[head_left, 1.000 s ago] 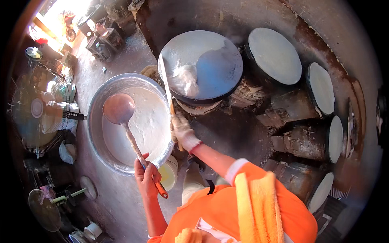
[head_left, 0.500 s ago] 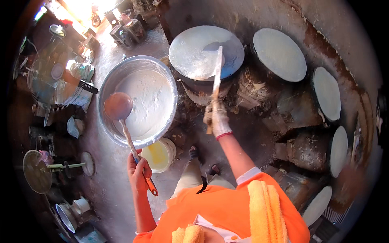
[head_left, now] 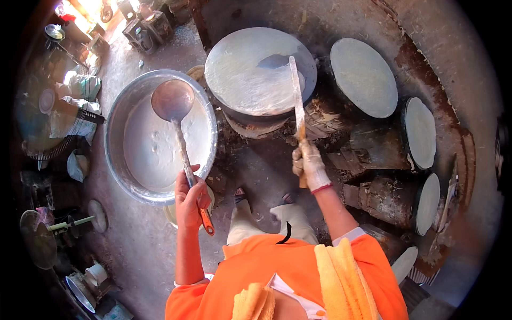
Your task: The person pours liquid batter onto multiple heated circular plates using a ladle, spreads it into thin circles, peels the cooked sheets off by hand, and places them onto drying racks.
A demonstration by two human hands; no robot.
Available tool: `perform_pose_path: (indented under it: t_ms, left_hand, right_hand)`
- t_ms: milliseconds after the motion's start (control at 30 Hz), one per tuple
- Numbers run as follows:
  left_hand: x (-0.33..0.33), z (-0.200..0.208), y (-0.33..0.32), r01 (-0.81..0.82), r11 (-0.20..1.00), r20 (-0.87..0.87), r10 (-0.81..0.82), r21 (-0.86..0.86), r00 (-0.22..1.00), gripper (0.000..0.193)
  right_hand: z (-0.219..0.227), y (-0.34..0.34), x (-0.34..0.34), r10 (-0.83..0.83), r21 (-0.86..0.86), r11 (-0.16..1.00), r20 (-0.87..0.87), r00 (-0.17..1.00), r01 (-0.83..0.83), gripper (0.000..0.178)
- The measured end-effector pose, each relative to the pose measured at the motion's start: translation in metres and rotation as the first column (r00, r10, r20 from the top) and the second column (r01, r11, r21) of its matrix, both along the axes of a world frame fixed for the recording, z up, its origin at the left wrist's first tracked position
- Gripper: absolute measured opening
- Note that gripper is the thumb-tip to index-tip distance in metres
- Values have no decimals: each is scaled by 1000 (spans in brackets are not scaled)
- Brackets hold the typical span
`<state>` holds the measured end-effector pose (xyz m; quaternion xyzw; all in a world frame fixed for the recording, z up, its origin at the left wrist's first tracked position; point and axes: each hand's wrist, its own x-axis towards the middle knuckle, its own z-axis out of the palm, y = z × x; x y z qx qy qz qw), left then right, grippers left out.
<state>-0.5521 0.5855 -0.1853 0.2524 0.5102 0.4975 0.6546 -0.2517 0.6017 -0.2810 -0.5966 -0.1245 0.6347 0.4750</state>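
My left hand is closed round the handle of a ladle. The ladle's round brown bowl hangs over a wide metal basin holding thick white batter. In a white knit glove, my right hand grips a long flat wooden spreader. Its blade reaches over the right part of a round griddle, whose top is mostly coated with white batter. A dark bare patch shows near the griddle's far right, and a strip stays dark along its right rim.
More round griddles with pale tops curve down the right side, the nearest one beside the coated griddle. Blackened stove bases stand between them. A pale bucket is partly hidden below the basin. Fans and bags line the left.
The ladle has moved right, farther over the basin's middle. My right hand and spreader have shifted right and toward me. Batter covers more of the griddle, leaving a smaller bare patch.
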Motion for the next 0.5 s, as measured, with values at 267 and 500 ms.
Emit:
perform_pose_path:
  t_ms: [267,500]
  left_hand:
    - [75,30,3,-104,990,-11,105,98,994,29]
    - [107,46,-15,-206,976,-62,210,63,976,28]
  right_hand:
    - [16,9,-14,440,43,896,54,896,-443,28]
    - [17,48,111,456,-112,888,81,886,-446,26]
